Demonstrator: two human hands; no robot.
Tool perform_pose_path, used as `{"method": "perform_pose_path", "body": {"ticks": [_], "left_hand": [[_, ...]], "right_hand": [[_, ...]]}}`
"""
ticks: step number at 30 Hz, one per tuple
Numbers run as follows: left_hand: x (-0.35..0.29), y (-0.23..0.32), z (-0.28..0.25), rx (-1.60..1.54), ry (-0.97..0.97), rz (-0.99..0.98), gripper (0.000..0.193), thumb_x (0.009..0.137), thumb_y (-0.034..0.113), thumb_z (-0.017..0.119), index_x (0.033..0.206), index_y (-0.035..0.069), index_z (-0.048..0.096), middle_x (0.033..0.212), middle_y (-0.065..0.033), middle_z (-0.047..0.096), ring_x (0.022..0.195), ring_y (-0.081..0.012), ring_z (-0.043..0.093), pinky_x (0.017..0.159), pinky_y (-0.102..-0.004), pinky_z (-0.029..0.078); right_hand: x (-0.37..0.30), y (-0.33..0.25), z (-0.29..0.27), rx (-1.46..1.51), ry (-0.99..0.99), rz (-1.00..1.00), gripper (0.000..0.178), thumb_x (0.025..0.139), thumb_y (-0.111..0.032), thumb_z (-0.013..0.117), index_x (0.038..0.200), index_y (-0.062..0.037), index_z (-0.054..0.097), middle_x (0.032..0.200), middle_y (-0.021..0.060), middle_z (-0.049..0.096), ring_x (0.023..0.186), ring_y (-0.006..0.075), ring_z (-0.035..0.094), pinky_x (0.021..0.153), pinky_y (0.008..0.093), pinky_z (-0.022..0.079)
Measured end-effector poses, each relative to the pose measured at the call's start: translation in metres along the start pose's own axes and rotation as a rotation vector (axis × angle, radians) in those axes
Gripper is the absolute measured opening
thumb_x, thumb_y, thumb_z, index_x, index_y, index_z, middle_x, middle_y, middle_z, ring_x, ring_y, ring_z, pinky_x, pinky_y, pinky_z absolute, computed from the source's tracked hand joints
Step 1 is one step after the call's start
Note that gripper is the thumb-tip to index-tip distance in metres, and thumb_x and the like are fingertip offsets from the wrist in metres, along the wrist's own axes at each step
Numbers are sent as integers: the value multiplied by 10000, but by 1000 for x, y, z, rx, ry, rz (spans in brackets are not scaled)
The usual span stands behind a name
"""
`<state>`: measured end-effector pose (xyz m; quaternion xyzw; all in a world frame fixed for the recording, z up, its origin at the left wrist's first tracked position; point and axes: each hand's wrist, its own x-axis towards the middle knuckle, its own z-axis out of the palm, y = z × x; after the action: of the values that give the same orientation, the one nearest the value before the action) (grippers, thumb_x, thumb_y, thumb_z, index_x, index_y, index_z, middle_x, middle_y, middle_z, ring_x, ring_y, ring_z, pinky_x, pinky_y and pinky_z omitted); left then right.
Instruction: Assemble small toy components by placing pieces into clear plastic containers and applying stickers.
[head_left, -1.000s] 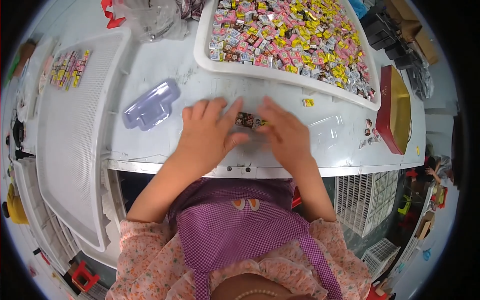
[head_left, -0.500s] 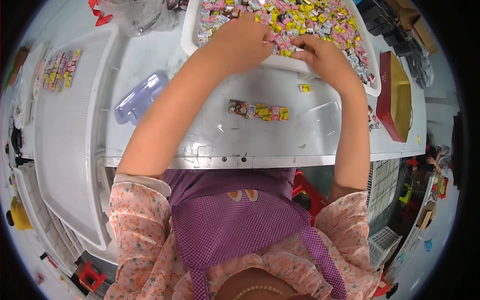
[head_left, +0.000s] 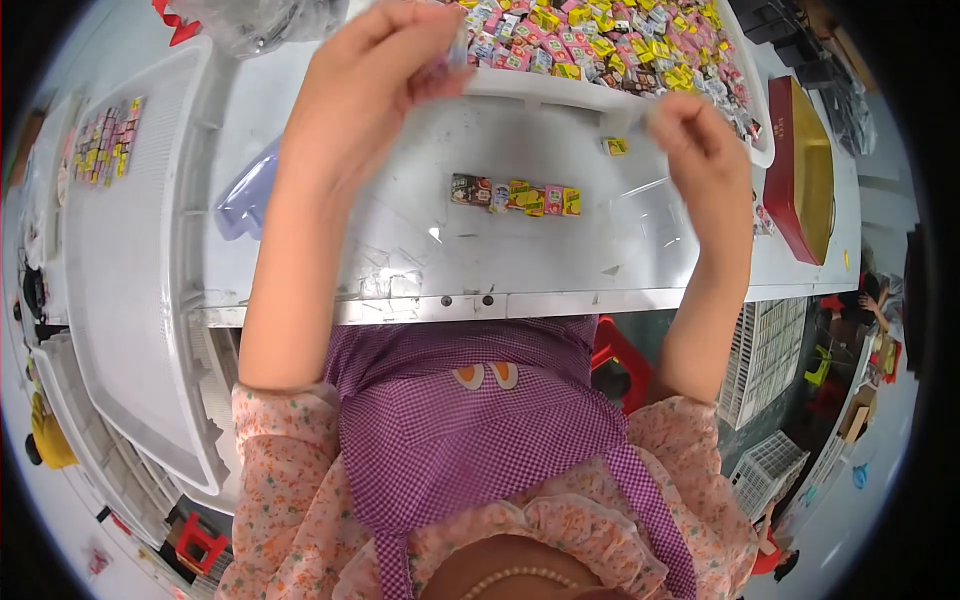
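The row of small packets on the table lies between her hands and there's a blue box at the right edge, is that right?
Not quite: the box at the right edge is red, as the head view shows. The row of packets does lie on the table, between the left hand and right hand.

red box (head_left: 806, 170), white crate (head_left: 120, 270), purple lid (head_left: 247, 195)

From my remote seat: a purple-and-white checked apron (head_left: 470, 420) with an orange motif on the bib covers a pink floral blouse, its sleeves (head_left: 290, 470) pushed above the elbows, ruffled trim at the neckline and a pearl necklace (head_left: 520, 577) nearest the camera.
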<state>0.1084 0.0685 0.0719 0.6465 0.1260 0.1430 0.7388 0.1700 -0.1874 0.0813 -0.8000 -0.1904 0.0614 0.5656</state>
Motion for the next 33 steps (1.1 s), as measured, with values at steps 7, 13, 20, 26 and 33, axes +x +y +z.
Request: {"method": "perform_pose_path", "body": {"ticks": [7, 13, 20, 26, 33], "left_hand": [[-65, -33, -4, -784, -247, -517, 246, 915, 84, 504, 1144, -7, 510, 1062, -134, 590, 830, -211, 595, 609, -241, 461], [-81, -39, 6, -179, -295, -428, 242, 900, 71, 573, 1133, 8, 587, 960, -65, 611, 753, -111, 580, 658, -237, 475], [-96, -47, 14, 418, -252, -5, 226, 835, 44, 635, 1059, 30, 626, 954, -48, 590, 762, -103, 573, 672, -245, 475], [-100, -53, 25, 616, -257, 149, 234, 772, 31, 645, 1002, -2, 613, 999, -160, 567, 826, -300, 616, 734, -349, 519], [-103, -54, 22, 800, -378, 330, 274, 750, 58, 674, 1010, 3, 606, 1019, -153, 554, 960, -315, 575, 815, -382, 502]], "right_hand": [[-69, 14, 23, -235, -230, 129, 100, 830, -58, 663, 892, -11, 600, 766, 3, 520, 660, 82, 448, 616, 232, 391], [-76, 13, 47, -148, -157, 126, 103, 832, -62, 654, 906, -9, 605, 791, 55, 534, 699, 142, 506, 644, 252, 417], [-82, 22, 78, -540, -66, -132, 97, 824, -52, 636, 919, -32, 623, 872, 110, 568, 726, 291, 594, 611, 367, 482], [-85, 26, 83, -552, 3, -218, 150, 791, -16, 642, 939, -42, 639, 874, 95, 567, 730, 292, 603, 593, 369, 498], [-85, 27, 71, -575, -105, -269, 240, 770, 12, 651, 1002, -50, 654, 866, 93, 564, 716, 267, 599, 600, 349, 499]]}}
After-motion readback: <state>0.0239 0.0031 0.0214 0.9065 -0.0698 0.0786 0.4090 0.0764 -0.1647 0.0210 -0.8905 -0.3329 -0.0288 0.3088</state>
